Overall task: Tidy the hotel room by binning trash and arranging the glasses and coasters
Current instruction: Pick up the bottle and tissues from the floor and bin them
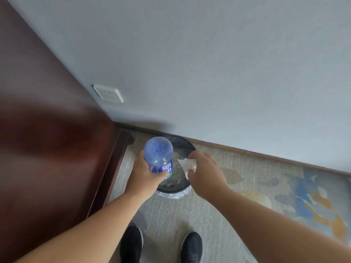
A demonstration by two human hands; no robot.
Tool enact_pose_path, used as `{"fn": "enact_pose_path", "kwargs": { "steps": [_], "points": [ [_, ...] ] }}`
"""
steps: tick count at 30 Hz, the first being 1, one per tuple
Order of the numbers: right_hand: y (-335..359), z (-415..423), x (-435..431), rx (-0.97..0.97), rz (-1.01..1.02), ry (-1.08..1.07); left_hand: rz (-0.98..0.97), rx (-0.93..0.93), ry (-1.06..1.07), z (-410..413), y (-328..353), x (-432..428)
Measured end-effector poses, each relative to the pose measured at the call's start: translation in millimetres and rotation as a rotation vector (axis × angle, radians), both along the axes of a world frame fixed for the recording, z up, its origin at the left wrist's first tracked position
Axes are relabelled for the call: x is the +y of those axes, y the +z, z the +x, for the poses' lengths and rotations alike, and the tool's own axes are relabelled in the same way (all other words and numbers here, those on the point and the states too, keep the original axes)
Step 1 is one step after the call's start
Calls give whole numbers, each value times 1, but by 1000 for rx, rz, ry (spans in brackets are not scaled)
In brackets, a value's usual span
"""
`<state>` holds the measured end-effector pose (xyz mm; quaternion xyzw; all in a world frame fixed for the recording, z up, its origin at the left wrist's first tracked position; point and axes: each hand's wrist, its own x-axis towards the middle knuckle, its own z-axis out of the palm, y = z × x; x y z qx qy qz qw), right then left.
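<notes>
Hovering directly above bin: left grip curled round bottle, long axis near vertical, base up; right grip pinching crumpled tissue, just right, equally near.

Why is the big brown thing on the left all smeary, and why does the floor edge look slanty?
Head view: the brown furniture is blurred, probably from motion or closeness. The wide-angle lens, looking down, slants the baseboard. The bottle in the left hand and the tissue in the right hand, over the bin, look fairly sharp.
</notes>
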<state>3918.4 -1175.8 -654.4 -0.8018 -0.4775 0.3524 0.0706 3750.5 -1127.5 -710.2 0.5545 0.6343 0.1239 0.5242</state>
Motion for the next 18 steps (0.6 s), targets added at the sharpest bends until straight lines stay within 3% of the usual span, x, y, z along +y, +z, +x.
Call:
{"fn": "enact_pose_path", "kwargs": {
  "steps": [5,8,18],
  "points": [
    [-41,-1,4,-4,-64,16,-73,28,-46,-2,-32,-2],
    [-42,-3,3,-6,-97,14,-68,160,-40,-6,-25,-5],
    [70,-5,19,14,33,69,11,175,-84,-4,85,6]
  ]
}}
